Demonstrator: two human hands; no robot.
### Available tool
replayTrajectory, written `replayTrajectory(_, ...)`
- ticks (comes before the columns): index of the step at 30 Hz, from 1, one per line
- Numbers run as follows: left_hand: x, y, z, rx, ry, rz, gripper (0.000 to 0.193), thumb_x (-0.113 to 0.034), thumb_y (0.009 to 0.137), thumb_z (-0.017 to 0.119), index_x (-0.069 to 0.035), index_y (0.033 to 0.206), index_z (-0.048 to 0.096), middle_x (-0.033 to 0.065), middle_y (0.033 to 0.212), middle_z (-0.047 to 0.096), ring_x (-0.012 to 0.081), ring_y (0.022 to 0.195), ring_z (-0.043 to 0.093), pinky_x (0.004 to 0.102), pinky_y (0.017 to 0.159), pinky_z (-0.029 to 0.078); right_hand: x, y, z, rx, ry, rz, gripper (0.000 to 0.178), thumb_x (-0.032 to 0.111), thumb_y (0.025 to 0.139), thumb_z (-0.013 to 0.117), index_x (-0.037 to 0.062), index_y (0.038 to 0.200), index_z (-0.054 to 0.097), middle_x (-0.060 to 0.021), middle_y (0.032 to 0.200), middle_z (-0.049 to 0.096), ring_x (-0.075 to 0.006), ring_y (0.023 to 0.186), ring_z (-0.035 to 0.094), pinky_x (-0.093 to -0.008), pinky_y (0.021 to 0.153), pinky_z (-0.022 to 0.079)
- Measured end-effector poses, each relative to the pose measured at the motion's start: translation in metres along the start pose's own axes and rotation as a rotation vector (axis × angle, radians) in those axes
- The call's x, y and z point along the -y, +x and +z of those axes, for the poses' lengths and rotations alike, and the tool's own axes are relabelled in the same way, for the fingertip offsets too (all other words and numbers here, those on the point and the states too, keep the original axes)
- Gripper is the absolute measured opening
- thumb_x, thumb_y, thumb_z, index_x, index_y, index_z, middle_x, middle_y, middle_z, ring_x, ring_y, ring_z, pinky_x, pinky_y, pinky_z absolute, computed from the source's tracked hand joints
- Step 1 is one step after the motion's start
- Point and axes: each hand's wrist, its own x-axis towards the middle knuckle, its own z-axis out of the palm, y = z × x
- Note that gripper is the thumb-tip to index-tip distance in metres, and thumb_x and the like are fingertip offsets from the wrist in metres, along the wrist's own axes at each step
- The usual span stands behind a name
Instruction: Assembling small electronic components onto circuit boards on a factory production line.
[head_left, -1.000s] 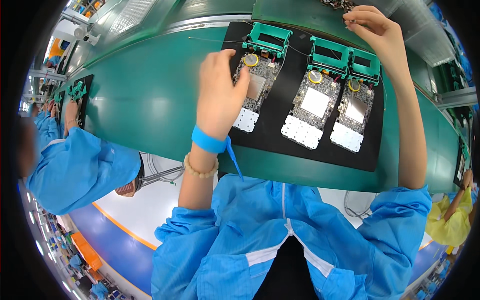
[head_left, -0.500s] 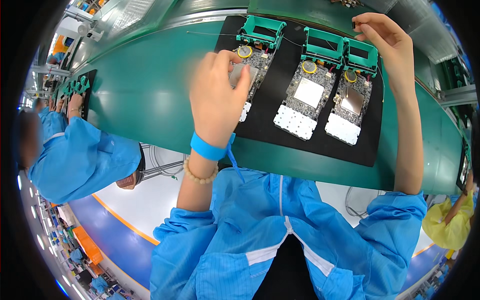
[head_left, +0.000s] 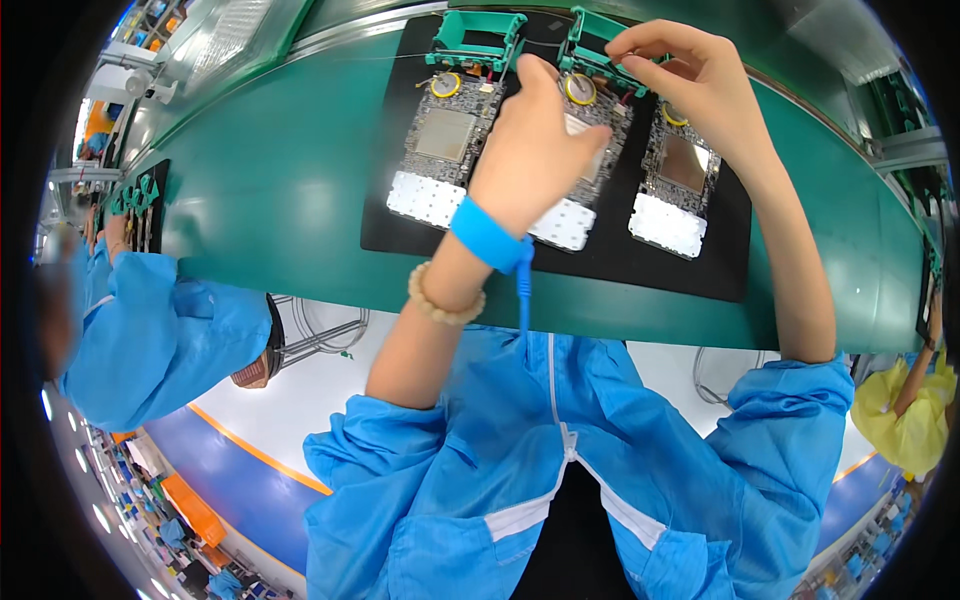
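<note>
Three circuit boards lie side by side on a black mat (head_left: 385, 222): the left board (head_left: 440, 140), the middle board (head_left: 598, 185) and the right board (head_left: 677, 165). Each carries a yellow-rimmed round coin cell and a white perforated plate. Green plastic frames adjoin the left board, one frame (head_left: 478, 38), and the middle board, another frame (head_left: 597, 32). My left hand (head_left: 530, 150) hovers over the middle board, thumb and forefinger spread, partly covering it. My right hand (head_left: 695, 80) pinches at the middle frame's right side; what its fingertips hold is hidden. That hand covers the right board's top.
The mat lies on a green worktable (head_left: 270, 190). A blue wrist strap (head_left: 487, 234) with a cord circles my left wrist. To the left sits a co-worker in blue (head_left: 180, 330); at the far right is another in yellow (head_left: 900, 410).
My right hand has moved left and down from beyond the right frame to the middle frame; a small black piece showed in its fingertips before. My left hand has moved from the left board to the middle one.
</note>
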Motion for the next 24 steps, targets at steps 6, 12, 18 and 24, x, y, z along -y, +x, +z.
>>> replayTrajectory(6, 0.009, 0.013, 0.007, -0.008, -0.402, -0.174, 0.051, -0.027, 0.076, 0.070, 0.004, 0.106, 0.043, 0.0154, 0.092, 0.057, 0.0201, 0.083, 0.056, 0.0309, 0.074, 0.046, 0.008, -0.010, 0.003, -0.051, 0.218, 0.106, 0.013, 0.000, 0.082, 0.058, -0.0044, 0.094, 0.063, -0.0059, 0.081, 0.064, -0.0080, 0.072, 0.058, -0.0210, 0.065, 0.048)
replayTrajectory(12, -0.009, 0.004, 0.016, -0.105, -0.463, -0.093, 0.038, -0.018, 0.078, 0.067, 0.003, 0.103, 0.048, 0.0096, 0.077, 0.061, 0.0133, 0.066, 0.057, 0.0280, 0.059, 0.046, 0.016, -0.014, -0.003, -0.045, 0.102, 0.161, 0.012, 0.001, 0.082, 0.059, -0.0041, 0.093, 0.064, -0.0051, 0.079, 0.064, -0.0068, 0.067, 0.056, -0.0204, 0.061, 0.046)
replayTrajectory(18, -0.011, 0.011, -0.007, -0.128, -0.265, 0.060, 0.024, -0.011, 0.083, 0.067, 0.000, 0.100, 0.054, 0.0036, 0.076, 0.065, 0.0031, 0.065, 0.056, 0.0180, 0.053, 0.042, 0.034, 0.001, 0.000, -0.067, 0.118, 0.137, 0.012, 0.001, 0.082, 0.060, -0.0046, 0.091, 0.064, -0.0048, 0.077, 0.064, -0.0063, 0.065, 0.055, -0.0196, 0.059, 0.045)
replayTrajectory(24, -0.016, 0.010, -0.009, -0.104, -0.368, -0.007, 0.024, -0.010, 0.082, 0.067, 0.000, 0.100, 0.054, 0.0026, 0.075, 0.064, 0.0024, 0.064, 0.055, 0.0176, 0.052, 0.041, 0.033, 0.001, 0.000, -0.083, 0.150, 0.140, 0.012, 0.002, 0.082, 0.060, -0.0051, 0.091, 0.064, -0.0053, 0.077, 0.064, -0.0063, 0.066, 0.056, -0.0196, 0.059, 0.046)
